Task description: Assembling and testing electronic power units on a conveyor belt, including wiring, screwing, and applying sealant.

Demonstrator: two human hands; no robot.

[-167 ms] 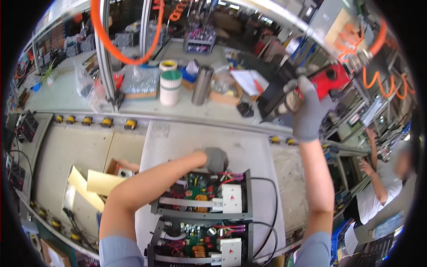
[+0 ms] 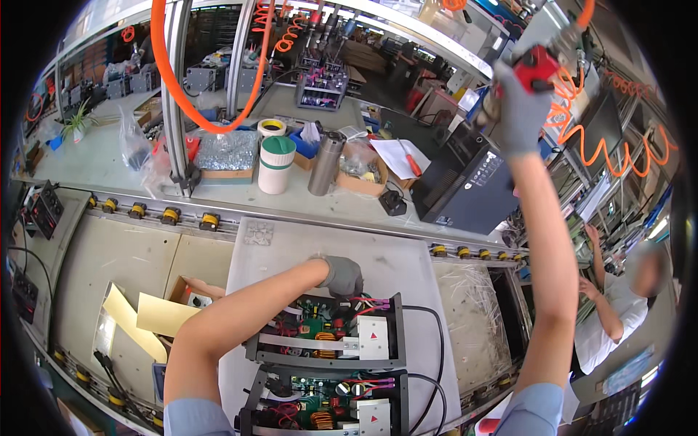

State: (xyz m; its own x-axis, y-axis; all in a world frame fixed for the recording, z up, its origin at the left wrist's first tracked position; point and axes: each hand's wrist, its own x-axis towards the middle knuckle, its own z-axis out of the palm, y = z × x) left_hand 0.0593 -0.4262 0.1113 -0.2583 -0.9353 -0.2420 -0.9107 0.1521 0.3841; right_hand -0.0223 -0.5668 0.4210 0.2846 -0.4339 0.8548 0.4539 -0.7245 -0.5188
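Lower centre, a casing [image 2: 399, 330] holds a board [image 2: 314, 327]; the left hand [image 2: 342, 276] curls at its far edge, grip unclear. Upper right, the right hand [image 2: 520, 116] grips a red tool [image 2: 536, 67]. Upper centre, a carton [image 2: 361, 187] holds a bag [image 2: 360, 156].

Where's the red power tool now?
Upper right of the head view: the red power tool is in the gloved right hand, above and right of the black computer tower.
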